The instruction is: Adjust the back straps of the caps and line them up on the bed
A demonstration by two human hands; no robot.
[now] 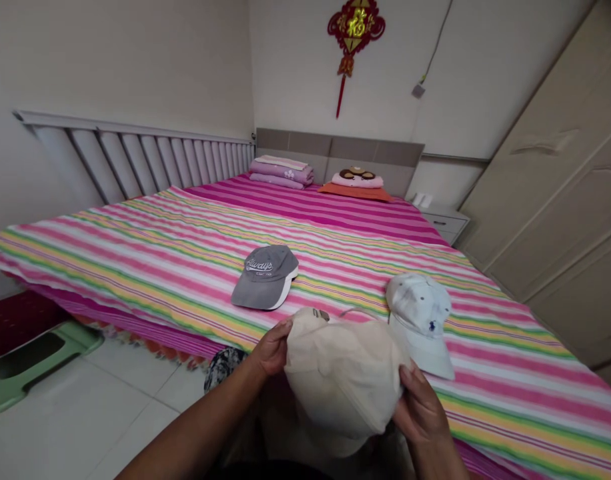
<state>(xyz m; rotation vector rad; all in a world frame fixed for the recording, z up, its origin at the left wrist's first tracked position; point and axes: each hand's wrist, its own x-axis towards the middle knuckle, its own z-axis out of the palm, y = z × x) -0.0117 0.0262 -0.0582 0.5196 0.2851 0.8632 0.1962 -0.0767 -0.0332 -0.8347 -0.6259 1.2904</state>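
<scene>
Cream cloth cap [343, 373] sits gripped between 2 hands, left hand [272, 347] and right hand [420, 408] closed on its sides over the bed's [510, 373] near edge; it looks light and soft. Gray cap [265, 277] and white cap [420, 320] lie beyond.

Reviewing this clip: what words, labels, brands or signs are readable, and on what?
"Always" on the gray cap, smaller text below unreadable.
"福" on the red wall ornament.
Tag on the beige cap: too blurred to read.
Navy emblem on the white cap: no text.
</scene>
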